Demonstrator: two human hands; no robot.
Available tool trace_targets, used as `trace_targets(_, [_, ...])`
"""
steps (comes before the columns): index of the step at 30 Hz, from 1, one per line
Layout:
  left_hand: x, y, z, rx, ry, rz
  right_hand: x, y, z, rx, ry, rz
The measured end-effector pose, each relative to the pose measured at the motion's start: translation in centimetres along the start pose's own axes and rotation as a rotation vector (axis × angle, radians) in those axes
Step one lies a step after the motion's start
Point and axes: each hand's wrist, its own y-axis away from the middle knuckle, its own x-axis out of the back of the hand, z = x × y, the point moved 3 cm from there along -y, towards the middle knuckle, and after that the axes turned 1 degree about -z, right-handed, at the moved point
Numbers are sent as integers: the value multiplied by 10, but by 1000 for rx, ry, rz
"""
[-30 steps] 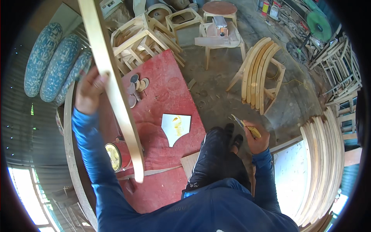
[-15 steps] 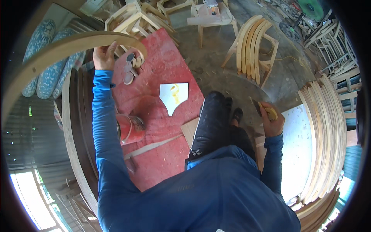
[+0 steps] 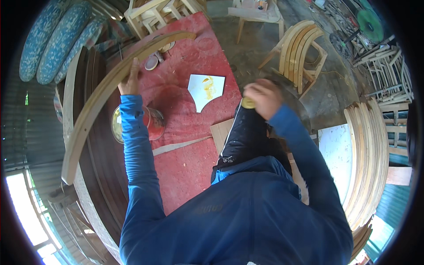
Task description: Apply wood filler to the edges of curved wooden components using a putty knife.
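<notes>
Blue sleeves (image 3: 140, 145) cover both my forearms. My right arm bends across my front, its blurred right hand (image 3: 266, 98) curled around a yellow handle (image 3: 248, 103) just past my dark trousers (image 3: 246, 134). Partly behind my left forearm, a red can (image 3: 155, 123) sits on the red tabletop (image 3: 185, 170); its contents I cannot make out. My left arm is stretched forward, the left hand (image 3: 129, 78) gripping a curved wooden strip (image 3: 98, 99), thumb against the wood. The strip's long axis slants from near left to far right over the table's left side, bowing outward. A smeared white board (image 3: 206, 90) lies right of it; farther off, curved pieces (image 3: 290, 53) rest together.
</notes>
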Motion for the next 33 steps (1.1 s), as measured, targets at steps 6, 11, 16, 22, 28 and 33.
trace_targets(6, [-13,72,-4,208,470,-136,-204,-35,-57,422,170,-802])
trace_targets(11, [-19,89,-4,167,655,-233,-303,-43,-80,405,267,-766])
trace_targets(16, [-20,83,-16,170,907,-402,-338,-33,-68,499,269,-767])
trace_targets(22, [-15,86,-24,423,1317,-633,-346,-37,-43,614,175,-766])
trace_targets(28, [10,121,-22,619,1450,-564,-317,-68,-35,880,21,-715])
trace_targets(33, [22,149,-37,790,1304,-525,-266,-104,-17,941,47,-661])
